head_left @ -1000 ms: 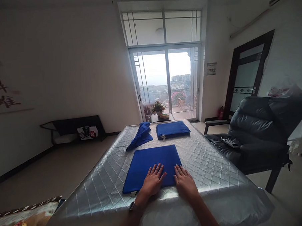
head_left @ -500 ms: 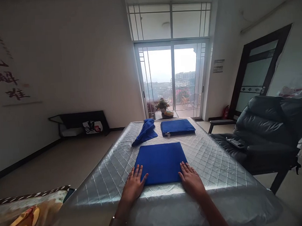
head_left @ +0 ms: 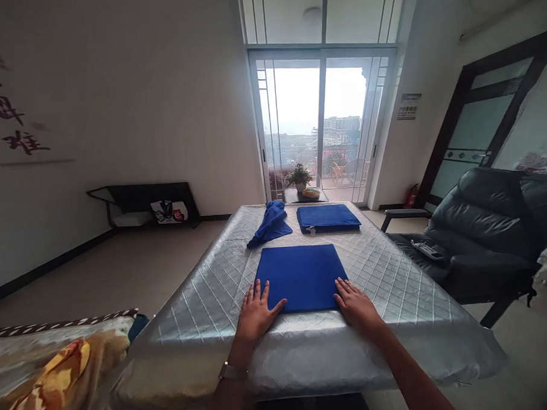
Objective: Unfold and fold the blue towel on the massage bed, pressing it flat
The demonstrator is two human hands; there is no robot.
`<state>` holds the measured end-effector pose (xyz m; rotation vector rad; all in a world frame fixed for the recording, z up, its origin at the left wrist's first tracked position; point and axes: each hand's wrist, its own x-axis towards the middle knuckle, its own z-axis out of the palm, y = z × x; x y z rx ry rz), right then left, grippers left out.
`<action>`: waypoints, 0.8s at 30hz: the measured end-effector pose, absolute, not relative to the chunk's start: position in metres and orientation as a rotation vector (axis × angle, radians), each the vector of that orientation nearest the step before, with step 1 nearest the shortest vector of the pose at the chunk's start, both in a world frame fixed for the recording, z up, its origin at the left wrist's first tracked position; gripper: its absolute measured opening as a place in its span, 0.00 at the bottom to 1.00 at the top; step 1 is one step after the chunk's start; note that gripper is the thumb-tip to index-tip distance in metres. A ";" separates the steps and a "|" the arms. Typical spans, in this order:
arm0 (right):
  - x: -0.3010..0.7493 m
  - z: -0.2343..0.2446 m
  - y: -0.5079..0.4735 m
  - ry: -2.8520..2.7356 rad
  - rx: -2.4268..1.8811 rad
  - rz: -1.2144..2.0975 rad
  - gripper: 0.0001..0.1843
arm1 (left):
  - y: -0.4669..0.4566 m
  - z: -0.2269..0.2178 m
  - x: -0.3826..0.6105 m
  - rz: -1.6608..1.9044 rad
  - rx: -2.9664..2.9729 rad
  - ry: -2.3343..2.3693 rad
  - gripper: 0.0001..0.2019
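A flat blue folded cloth (head_left: 301,276) lies squared up on the silver quilted table cover, near the front edge. My left hand (head_left: 258,314) rests along its left side, fingers stretched out and thumb over its near left corner. On the opposite side, my right hand (head_left: 357,304) lies flat with fingers extended, the fingertips at the cloth's right edge. Neither hand grips anything. Behind it sits a stack of folded blue cloths (head_left: 329,216) with a small white tag at its front. A loose, crumpled blue cloth (head_left: 272,224) lies to the left of that stack.
The table (head_left: 200,293) has a silver cover hanging over its front. A dark recliner (head_left: 492,219) stands at the right with a white device on its seat. Patterned fabric (head_left: 58,377) lies at the lower left. A potted plant (head_left: 300,176) stands beyond the table, before glass doors.
The camera view has tilted down and shifted slightly left, so the scene sits higher and further right. Both hands stay flat at the sides of the folded cloth.
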<state>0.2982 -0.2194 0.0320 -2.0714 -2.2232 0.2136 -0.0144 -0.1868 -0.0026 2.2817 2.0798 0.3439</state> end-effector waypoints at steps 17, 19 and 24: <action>0.282 0.027 -0.150 -2.123 -2.182 0.196 0.37 | -0.192 0.007 -0.014 0.345 2.258 2.061 0.54; 0.284 0.024 -0.150 -2.115 -2.175 0.199 0.37 | -0.193 0.008 -0.013 0.324 2.245 2.068 0.54; 0.285 0.025 -0.152 -2.104 -2.152 0.210 0.37 | -0.193 0.009 -0.012 0.327 2.272 2.096 0.53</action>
